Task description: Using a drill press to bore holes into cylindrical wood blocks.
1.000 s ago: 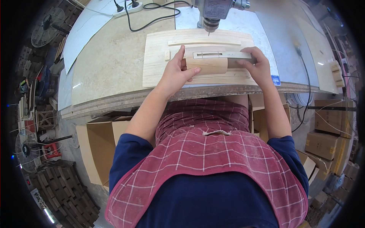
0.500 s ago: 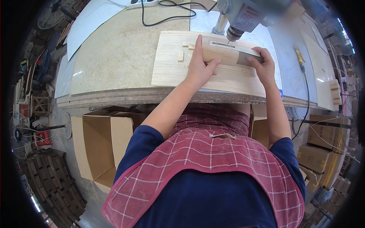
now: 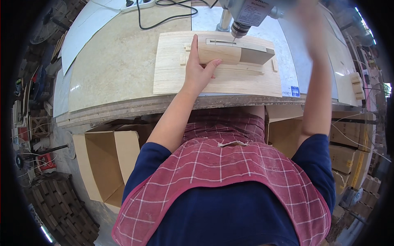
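My left hand [image 3: 200, 69] grips the left end of a wooden block [image 3: 221, 53], thumb along its near face and forefinger stretched up its end. The block is pale wood with a grey right part. A narrow slotted outline shows on its top. It rests on a pale wooden board [image 3: 172, 80] with small wooden strips fixed around it. Just above the block's top sits the chuck [image 3: 240, 30] of a grey drill press [image 3: 255, 12], its thin bit pointing down at the slot. My right hand [image 3: 310, 24] is raised beside the drill press, its fingers smeared by motion.
A power strip [image 3: 137, 5] with a black cable [image 3: 164, 25] lies at the back of the worktable [image 3: 115, 65]. Below the front edge stands an open cardboard box [image 3: 102, 164] on the left. More cartons [image 3: 342, 158] are stacked at the right. Dark wood pieces [image 3: 57, 201] are piled lower left.
My right hand has let go of the block's right end and moved up and right beside the drill press. My left hand keeps its hold. The whole view has shifted slightly.
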`<state>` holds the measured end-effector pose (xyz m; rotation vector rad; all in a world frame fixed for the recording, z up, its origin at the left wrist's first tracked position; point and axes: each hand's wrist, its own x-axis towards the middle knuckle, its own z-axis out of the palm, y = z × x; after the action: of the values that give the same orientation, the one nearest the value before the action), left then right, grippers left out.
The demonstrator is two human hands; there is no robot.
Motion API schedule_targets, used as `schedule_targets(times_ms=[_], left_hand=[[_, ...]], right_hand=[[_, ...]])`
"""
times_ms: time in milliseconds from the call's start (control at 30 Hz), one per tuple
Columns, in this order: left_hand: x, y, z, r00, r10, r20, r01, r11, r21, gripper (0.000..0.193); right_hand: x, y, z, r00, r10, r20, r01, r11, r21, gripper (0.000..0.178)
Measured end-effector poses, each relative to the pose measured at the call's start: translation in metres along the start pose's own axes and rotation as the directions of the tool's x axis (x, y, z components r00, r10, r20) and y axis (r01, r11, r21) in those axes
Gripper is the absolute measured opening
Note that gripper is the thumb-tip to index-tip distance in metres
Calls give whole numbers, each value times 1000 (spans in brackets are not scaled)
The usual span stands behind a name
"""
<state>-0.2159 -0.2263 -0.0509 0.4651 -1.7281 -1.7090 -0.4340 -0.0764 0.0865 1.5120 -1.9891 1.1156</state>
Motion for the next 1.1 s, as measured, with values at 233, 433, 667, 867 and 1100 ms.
schedule_targets(times_ms=[233,433,667,867,1100], left_hand=[[1,-7,3,1000,18,-25,-17,999,33,87],[4,-12,0,999,27,-19,-27,1000,15,87],[4,-15,-3,999,9,-32,-9,1000,16,87],[4,-12,-2,1000,-16,-26,17,999,31,87],[6,-16,-1,1000,-3,-30,4,998,57,84]], right_hand=[[104,-40,-14,973,214,90,-222,971,90,39],[85,-73,-12,990,-130,-54,90,877,-472,32],[21,-127,-17,1000,-16,16,22,877,-481,30],[-29,-89,9,953,-292,-85,248,909,-335,19],[-63,-78,52,931,-59,-361,16,993,-120,6]])
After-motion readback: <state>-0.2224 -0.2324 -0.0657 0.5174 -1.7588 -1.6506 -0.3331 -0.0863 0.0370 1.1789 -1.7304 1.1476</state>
